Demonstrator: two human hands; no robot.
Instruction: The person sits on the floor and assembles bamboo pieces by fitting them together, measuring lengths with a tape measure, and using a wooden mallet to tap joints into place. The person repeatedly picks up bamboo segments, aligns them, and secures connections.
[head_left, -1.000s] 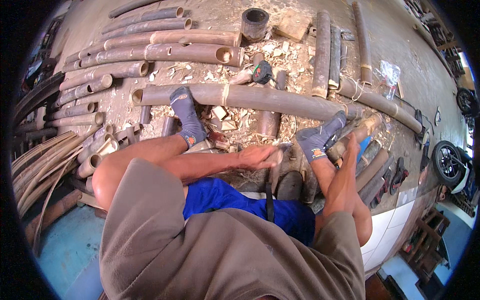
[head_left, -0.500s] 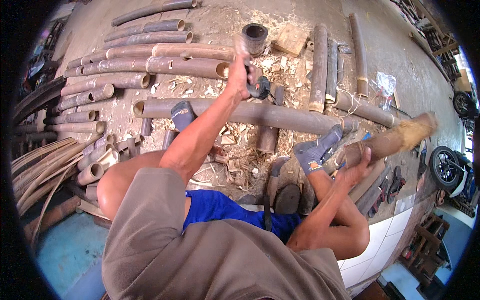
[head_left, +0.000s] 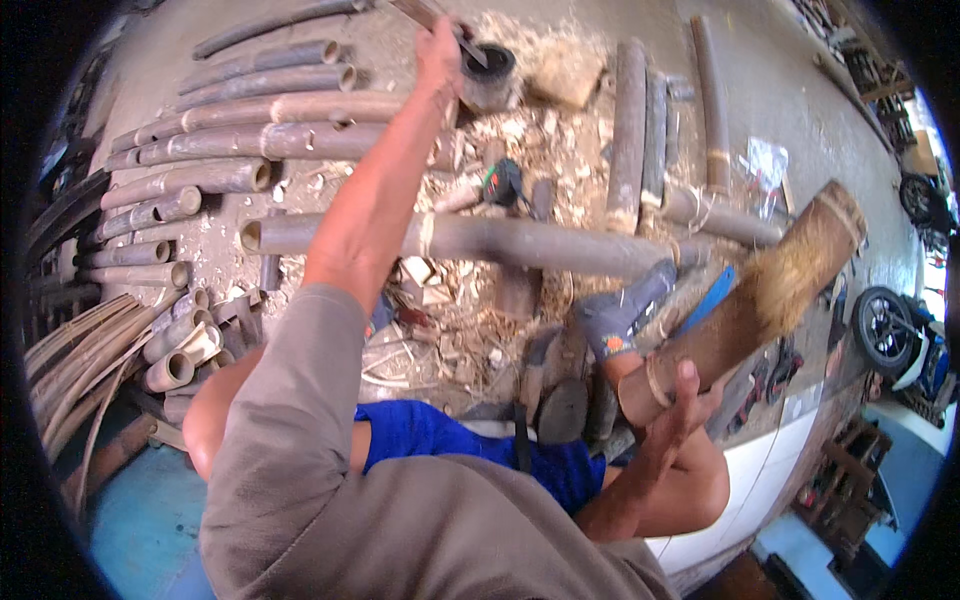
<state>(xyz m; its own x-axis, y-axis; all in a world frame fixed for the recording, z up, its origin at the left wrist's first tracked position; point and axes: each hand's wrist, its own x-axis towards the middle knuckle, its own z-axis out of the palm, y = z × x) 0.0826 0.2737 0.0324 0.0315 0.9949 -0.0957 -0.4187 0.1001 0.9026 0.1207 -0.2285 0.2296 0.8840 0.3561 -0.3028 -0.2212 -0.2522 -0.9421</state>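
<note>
My left arm stretches far forward. My left hand [head_left: 437, 55] is closed on the handle of a long thin tool [head_left: 462, 38], right beside a short dark hollow cylinder [head_left: 488, 78] standing on the ground. My right hand [head_left: 678, 412] grips the near end of a short thick bamboo section [head_left: 760, 300]. That section is raised and tilted up to the right, above my right knee. Its far end is cut flat. I sit with bent legs, and my grey-socked foot [head_left: 620, 312] is just left of the bamboo section.
A long bamboo pole [head_left: 520, 240] lies across in front of my feet. Several poles [head_left: 230, 140] are stacked at the left, and more poles [head_left: 632, 120] lie at the upper right. A green-black power tool [head_left: 501, 184] sits among wood chips. A motorcycle wheel [head_left: 885, 330] is at the right.
My left hand went from my lap far forward to the tool by the dark cylinder. My right hand lifted the bamboo section higher and to the right.
</note>
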